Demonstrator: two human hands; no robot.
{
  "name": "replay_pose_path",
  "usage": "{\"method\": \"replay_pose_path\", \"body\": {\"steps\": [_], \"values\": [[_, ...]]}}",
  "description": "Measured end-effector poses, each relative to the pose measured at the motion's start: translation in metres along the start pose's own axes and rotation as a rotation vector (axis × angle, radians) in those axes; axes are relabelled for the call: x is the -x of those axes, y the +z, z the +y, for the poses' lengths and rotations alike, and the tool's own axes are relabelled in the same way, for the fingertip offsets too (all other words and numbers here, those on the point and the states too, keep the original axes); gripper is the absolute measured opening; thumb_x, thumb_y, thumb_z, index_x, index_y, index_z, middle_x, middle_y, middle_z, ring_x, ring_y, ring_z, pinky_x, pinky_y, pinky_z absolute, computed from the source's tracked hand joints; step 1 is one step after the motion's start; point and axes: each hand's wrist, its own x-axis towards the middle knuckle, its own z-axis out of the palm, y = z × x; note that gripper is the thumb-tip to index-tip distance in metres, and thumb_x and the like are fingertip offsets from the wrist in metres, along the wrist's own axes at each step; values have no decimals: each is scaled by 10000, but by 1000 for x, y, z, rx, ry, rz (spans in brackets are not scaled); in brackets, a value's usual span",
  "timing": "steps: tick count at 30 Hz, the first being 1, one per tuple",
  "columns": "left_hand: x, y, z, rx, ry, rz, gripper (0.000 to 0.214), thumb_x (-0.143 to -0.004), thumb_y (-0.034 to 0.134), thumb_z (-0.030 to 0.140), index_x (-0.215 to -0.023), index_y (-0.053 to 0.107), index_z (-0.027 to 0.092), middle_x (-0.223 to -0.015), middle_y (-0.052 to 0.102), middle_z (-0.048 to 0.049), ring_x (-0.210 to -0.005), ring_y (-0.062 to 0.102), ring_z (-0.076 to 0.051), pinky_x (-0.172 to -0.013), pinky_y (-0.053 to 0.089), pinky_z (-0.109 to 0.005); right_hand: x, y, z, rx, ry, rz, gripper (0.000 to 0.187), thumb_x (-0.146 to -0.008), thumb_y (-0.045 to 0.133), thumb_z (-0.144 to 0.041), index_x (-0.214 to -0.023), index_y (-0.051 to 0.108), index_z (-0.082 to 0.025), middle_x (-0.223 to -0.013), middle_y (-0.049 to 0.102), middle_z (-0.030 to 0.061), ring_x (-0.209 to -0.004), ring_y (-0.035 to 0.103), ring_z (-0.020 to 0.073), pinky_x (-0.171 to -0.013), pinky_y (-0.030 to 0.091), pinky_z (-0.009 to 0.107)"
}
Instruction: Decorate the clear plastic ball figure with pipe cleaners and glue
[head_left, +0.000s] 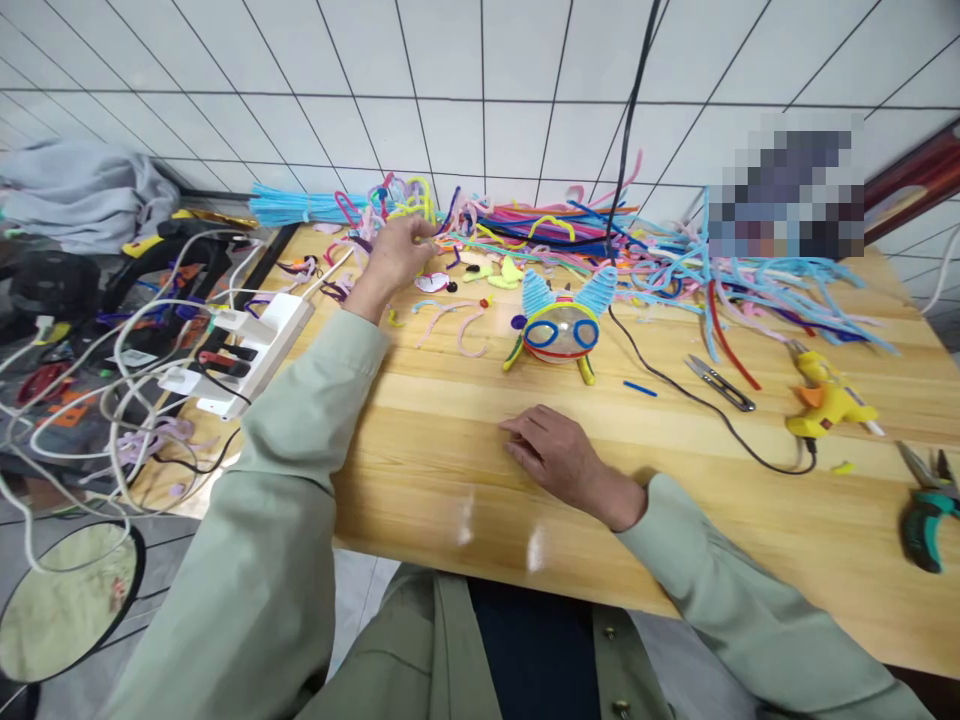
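My left hand (400,252) reaches to the back of the table, into a tangle of coloured pipe cleaners (415,200). Its fingers are bent together beside some yellow ones; whatever they pinch is too small to make out. My right hand (555,455) lies on the wood near the front, fingers stretched to the left, holding nothing. Beyond it stands a small animal-like figure (561,333) with a clear round body, blue ears, blue-ringed eyes and yellow-green legs. Pink curved pipe cleaner pieces (471,333) lie left of the figure.
A white power strip (259,355) with plugs and cables lies at the left. On the right are thread snips (721,383), a yellow glue gun (829,395) with its black cord, and pliers (928,510). A short blue piece (640,388) lies near the figure. A tiled wall (517,130) stands behind.
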Motion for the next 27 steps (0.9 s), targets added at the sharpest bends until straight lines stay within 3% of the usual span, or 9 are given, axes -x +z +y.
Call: {"method": "replay_pose_path", "body": {"steps": [4,6,9,14,17,20,24,27], "values": [[4,2,-11,-274,63,-198,190,-849,767,309,-1021,798,236,-1186,839,-59,-1134,739,-287,-1020,535,-405,-1,0,-1,16,5,-1,171,-1120,598,-244,-1197,743,-193,-994,807,102,-910,735,236,-795,613,370],[6,2,-15,-371,30,-232,178,-841,746,287,-1003,805,244,-1118,850,-56,-1095,752,-292,-967,527,-386,-1,-1,-1,12,4,3,175,-1123,596,-247,-1196,745,-191,-998,806,103,-915,734,236,-797,610,369],[6,0,-19,-421,-54,-153,174,-875,676,263,-996,799,239,-1087,849,-43,-1096,737,-281,-979,510,-389,-1,-1,-1,6,-2,5,172,-1120,602,-243,-1198,744,-185,-1001,804,107,-915,733,239,-793,605,370],[3,-5,-24,-341,-81,-22,275,-1010,580,355,-1164,766,224,-1236,810,-20,-1233,669,-267,-1097,493,-432,-1,-2,-2,20,0,-9,177,-1132,587,-261,-1179,743,-190,-990,803,101,-900,726,233,-779,598,364],[5,4,-20,-276,36,25,347,-1054,547,378,-1312,723,227,-1425,739,-48,-1394,594,-291,-1204,458,-465,-1,-2,-2,22,-1,-6,183,-1134,583,-260,-1186,741,-184,-995,802,102,-905,724,233,-788,597,364],[5,25,-8,-235,262,-16,389,-1044,542,329,-1381,706,224,-1530,676,-81,-1494,545,-295,-1282,420,-448,-1,-2,-2,16,5,-13,182,-1131,584,-251,-1198,740,-186,-997,800,104,-909,723,235,-799,597,367],[-3,53,2,-338,460,-237,331,-958,574,248,-1179,801,152,-1339,768,-177,-1372,659,-350,-1241,471,-496,-2,-1,-2,24,-15,13,170,-1126,591,-248,-1184,735,-176,-977,797,104,-886,719,236,-781,596,366],[-12,55,-7,-404,422,-193,304,-921,544,204,-1026,827,176,-1116,826,-148,-1140,746,-331,-1058,583,-477,-3,0,-3,29,-29,41,174,-1130,581,-244,-1168,732,-167,-949,791,99,-866,715,231,-760,590,357]]}}
